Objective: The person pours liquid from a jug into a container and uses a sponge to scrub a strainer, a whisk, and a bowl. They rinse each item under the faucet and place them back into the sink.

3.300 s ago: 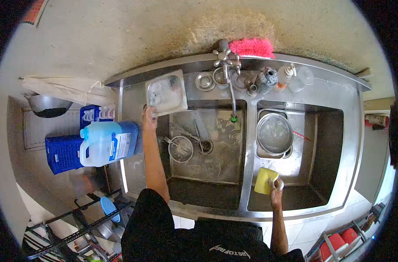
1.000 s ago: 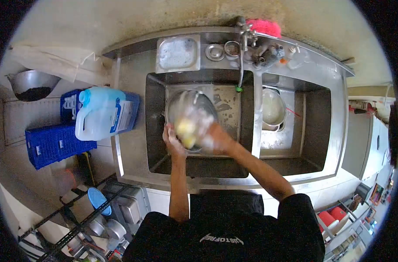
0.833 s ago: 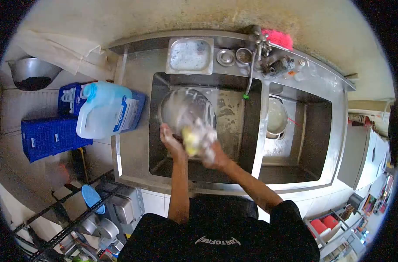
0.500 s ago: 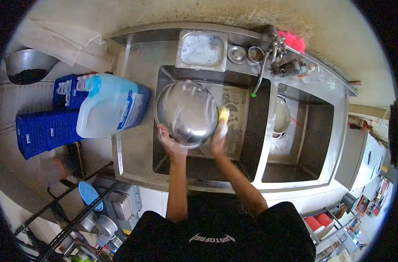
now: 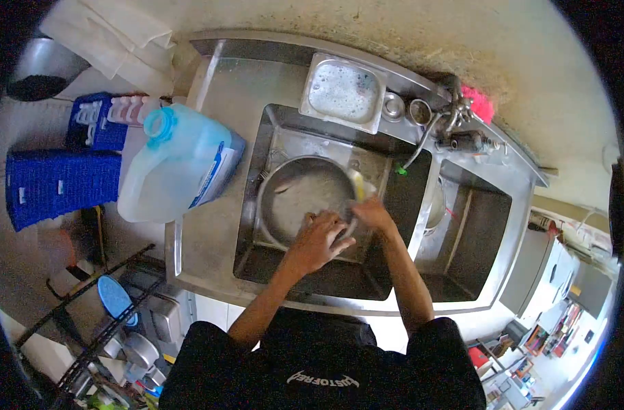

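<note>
A round steel bowl [image 5: 295,188] sits open side up in the left sink basin [image 5: 394,239], its inside dull and wet. My left hand [image 5: 320,240] is at its near right rim, fingers bent over the inner side and thumb held apart. At the right side of the rim, my right hand [image 5: 373,213] is closed on a yellow and white sponge [image 5: 359,183], pressed near the outer wall. Motion blurs the sponge and the right fingertips. Behind the basin stands a rectangular metal pan [image 5: 344,92] of soapy water.
A large bluish plastic jug [image 5: 182,160] stands on the left drainboard, beside blue baskets [image 5: 65,184]. A faucet [image 5: 455,113] with a green-tipped hose hangs over the basin. Small metal cups [image 5: 419,111] line the back ledge. Another pot [image 5: 435,205] is in the right basin.
The bowl has turned from its shiny outside facing up to its open side facing up, and is lower in the basin. My left hand moved right along the rim; the sponge stays at the right side.
</note>
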`<state>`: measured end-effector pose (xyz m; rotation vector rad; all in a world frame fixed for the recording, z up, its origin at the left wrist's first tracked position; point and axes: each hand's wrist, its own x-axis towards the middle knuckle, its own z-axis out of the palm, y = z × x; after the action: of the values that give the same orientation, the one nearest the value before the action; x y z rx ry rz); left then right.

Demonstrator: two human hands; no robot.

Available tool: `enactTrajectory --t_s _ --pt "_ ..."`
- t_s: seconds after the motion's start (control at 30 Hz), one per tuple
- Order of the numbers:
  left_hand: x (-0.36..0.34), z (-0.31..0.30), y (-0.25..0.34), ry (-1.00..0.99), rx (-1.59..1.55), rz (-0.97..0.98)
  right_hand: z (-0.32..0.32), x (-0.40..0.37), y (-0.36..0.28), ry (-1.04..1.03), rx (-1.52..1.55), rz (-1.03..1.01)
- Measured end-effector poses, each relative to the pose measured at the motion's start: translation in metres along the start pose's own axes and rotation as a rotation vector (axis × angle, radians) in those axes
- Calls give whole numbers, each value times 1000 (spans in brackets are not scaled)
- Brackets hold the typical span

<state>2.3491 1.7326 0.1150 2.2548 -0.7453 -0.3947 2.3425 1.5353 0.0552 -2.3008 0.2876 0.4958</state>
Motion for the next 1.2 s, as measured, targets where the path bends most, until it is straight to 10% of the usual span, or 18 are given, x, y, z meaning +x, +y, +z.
enactTrajectory --t_s 0.07,0.17,0.23,0.37,0.47,0.63,0.77,1.0,1.13,1.2 --pt "8 -4 -10 266 124 274 8 -3 46 300 -165 -285" --pt "11 -15 -44 596 300 -104 -18 -18 38 194 76 -93" --pt "1 24 -93 329 -396 -349 -9 -6 58 265 -55 -445" --pt "-13 59 -115 647 -1286 -827 -25 16 0 453 100 -157" --pt "-27 61 -121 720 -1169 -869 -53 53 -68 618 295 124" --pt "-28 45 -96 1053 -1011 -811 -49 186 -51 460 -799 -298" --pt "-28 30 -104 1066 -624 -610 -40 256 -11 342 -860 -289" --pt "-17 28 -97 1060 -807 -602 -12 83 -86 414 387 -208" --pt "-8 35 -81 1011 -1049 -778 120 30 -17 565 -648 -582" --pt "-9 31 -77 1057 -869 -720 112 25 -14 473 -629 -405"
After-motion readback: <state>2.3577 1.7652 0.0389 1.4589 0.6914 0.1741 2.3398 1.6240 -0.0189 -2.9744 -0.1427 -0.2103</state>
